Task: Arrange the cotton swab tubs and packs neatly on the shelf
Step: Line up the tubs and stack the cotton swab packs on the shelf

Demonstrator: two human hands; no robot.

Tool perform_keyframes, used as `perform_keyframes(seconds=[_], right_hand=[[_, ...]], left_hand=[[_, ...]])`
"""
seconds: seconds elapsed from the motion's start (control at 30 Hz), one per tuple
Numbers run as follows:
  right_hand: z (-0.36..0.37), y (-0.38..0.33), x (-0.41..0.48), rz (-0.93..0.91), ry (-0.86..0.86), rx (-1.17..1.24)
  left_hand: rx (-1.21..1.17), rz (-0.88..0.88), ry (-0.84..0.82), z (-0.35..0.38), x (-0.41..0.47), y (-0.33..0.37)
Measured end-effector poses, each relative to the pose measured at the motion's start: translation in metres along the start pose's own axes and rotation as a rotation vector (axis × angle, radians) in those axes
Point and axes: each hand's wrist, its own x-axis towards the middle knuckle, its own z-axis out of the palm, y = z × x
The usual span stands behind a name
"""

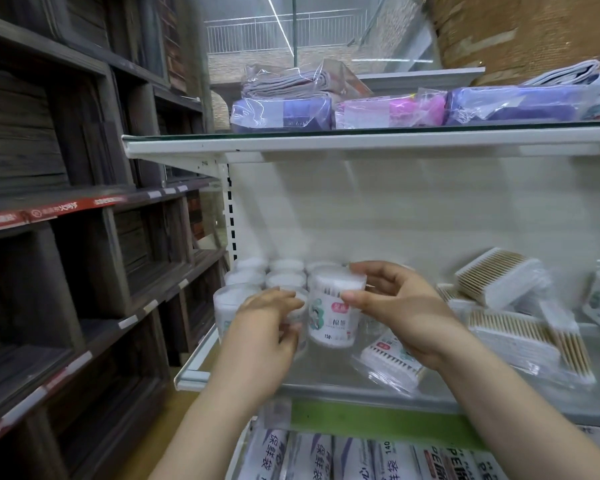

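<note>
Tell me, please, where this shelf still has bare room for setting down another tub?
The shelf is bare along its front, between the left hand, gripping a front tub, and the flat swab pack, below the labelled tub the right hand holds. Left rear is packed with tubs; the right is heaped with wooden-stick packs.

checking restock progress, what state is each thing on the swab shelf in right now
labelled tub, upright, closed, pinched near its top by the right hand
clear tub, upright, held by the left hand
back tubs, upright in rows
wooden swab packs, heaped, tilted, not lined up
flat swab pack, lying flat, askew
</note>
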Motion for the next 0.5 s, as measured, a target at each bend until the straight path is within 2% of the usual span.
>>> perform_keyframes(seconds=[0.2,0.5], right_hand=[[-0.002,0.021,0.002,0.026,-0.012,-0.071],[-0.002,0.033,-0.001,-0.005,-0.043,-0.194]], left_hand=[[0.007,0.009,0.035,0.006,-0.001,-0.004],[-0.019,0.032,-0.007,0.003,-0.001,-0.007]])
